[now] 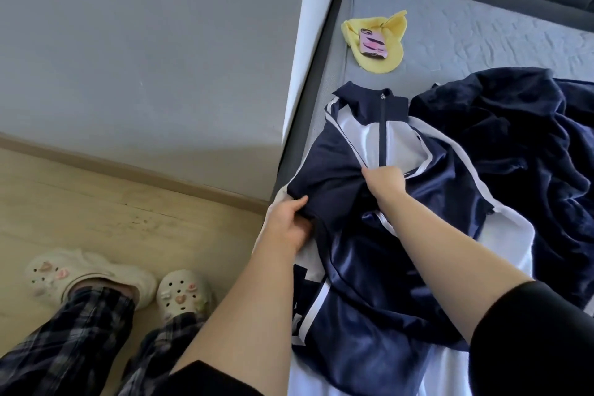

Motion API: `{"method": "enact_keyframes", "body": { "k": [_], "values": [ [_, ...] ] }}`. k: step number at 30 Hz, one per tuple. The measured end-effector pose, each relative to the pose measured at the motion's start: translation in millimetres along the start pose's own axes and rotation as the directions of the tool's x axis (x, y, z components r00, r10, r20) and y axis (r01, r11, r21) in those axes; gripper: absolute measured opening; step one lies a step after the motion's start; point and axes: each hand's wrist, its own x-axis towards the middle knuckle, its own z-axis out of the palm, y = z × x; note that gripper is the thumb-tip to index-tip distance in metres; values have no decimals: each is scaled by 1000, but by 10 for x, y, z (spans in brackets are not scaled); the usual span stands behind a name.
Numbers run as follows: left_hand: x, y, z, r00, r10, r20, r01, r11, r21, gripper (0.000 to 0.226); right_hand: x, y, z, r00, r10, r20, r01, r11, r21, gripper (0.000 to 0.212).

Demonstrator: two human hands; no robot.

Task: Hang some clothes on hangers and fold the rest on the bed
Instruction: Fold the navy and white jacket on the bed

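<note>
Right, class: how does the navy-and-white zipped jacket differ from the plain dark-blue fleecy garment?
The navy-and-white zipped jacket is laid front up; the plain dark-blue fleecy garment is crumpled. The jacket has white panels; the garment is one colour. The left hand and right hand hold the jacket, not the garment. Both lie on the bed.

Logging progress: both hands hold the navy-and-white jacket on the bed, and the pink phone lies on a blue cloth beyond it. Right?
Not blue: the head view shows the phone on a yellow cloth. The left hand and right hand do hold the jacket.
</note>
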Motion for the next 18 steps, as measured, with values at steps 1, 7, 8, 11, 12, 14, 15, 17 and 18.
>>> {"method": "enact_keyframes", "body": {
  "k": [1, 7, 8, 11, 12, 14, 15, 17, 18],
  "values": [
    [1, -10, 6, 1000, 4, -6, -4, 999, 44, 45, 0, 44, -3, 1000, 20, 10, -21, 999, 37, 34],
    [-97, 124, 98, 917, 320, -237, -104, 766, 634, 50, -180, 149, -186, 969, -226, -102, 233, 970, 68, 11],
    [-135, 131, 91, 861, 447, -242, -114, 634, 765, 52, -222, 195, -244, 967, -240, -89, 246, 967, 61, 10],
    [-345, 55, 116, 728, 685, -45, -73, 142, 987, 68, -325, 358, -486, 952, -300, -67, 296, 953, -69, 11],
    [-423, 0, 137, 703, 701, 118, -68, -99, 993, 65, -357, 428, -572, 946, -324, -4, 319, 932, -171, 14],
    [-560, -160, 179, 686, 556, 469, -201, -475, 857, 50, -452, 567, -721, 927, -315, 203, 370, 856, -361, 28],
    [-625, -258, 196, 687, 419, 594, -294, -587, 754, 42, -504, 629, -796, 912, -287, 292, 391, 821, -415, 36],
    [-737, -494, 198, 722, 131, 680, -390, -734, 556, 34, -629, 736, -965, 884, -238, 402, 415, 796, -441, 47],
    [-787, -632, 179, 753, 35, 657, -384, -787, 482, 34, -692, 790, -1056, 868, -218, 446, 428, 783, -451, 50]
  ]
}}
